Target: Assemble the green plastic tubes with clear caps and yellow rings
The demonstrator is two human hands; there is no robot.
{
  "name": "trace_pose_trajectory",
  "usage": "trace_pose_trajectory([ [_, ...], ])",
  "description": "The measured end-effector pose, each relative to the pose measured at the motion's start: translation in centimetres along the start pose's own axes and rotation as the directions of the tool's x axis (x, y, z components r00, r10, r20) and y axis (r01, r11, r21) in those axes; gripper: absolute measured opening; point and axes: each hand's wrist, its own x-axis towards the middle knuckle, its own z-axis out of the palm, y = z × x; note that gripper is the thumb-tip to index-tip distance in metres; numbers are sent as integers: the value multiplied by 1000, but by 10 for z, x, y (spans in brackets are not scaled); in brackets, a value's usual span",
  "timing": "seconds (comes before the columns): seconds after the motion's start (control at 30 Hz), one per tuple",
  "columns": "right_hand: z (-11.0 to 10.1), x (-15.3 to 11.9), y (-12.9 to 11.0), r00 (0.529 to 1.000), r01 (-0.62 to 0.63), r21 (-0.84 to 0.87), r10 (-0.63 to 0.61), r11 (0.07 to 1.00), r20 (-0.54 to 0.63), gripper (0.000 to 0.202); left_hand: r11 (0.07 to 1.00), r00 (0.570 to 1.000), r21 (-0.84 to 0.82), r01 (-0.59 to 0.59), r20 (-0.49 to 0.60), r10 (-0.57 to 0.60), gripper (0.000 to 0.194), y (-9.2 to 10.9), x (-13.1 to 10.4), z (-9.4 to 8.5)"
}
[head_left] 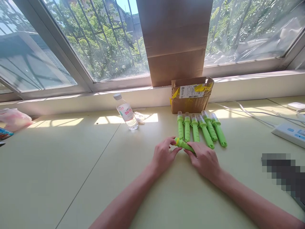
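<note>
A green tube-like handle [183, 144] with a yellow ring near its left end lies between my hands, just above the table. My left hand [164, 155] has its fingers closed round the ringed end. The other end is gripped by my right hand [204, 159], thumb and fingers round it. Just beyond my hands, several similar green handles with clear caps [206, 135] lie side by side on the pale table [114, 178], caps pointing away from me.
An open cardboard box [190, 104] stands behind the green handles. A water bottle [128, 113] and a crumpled wrapper [139, 117] are at the back left. White cables [252, 112] and a power strip [289, 133] lie right. A pink bag [15, 119] sits far left.
</note>
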Motion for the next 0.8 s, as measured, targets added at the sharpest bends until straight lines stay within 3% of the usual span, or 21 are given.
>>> trace_pose_trajectory([
  [0.2,2,0,0,1000,-3,-44,3,999,-1,23,999,1000,-20,26,12,-26,21,1,1,0],
  [0.4,5,0,5,1000,-10,40,10,999,5,24,999,997,18,46,61,-47,22,0,0,-1],
  [0.6,2,0,5,1000,-5,76,3,997,16,17,998,1000,66,6,30,-8,18,-1,-1,-1],
  [0.8,0,1,1,1000,21,-15,-22,1000,-17,19,1000,1000,23,-2,7,1,18,2,0,-1],
])
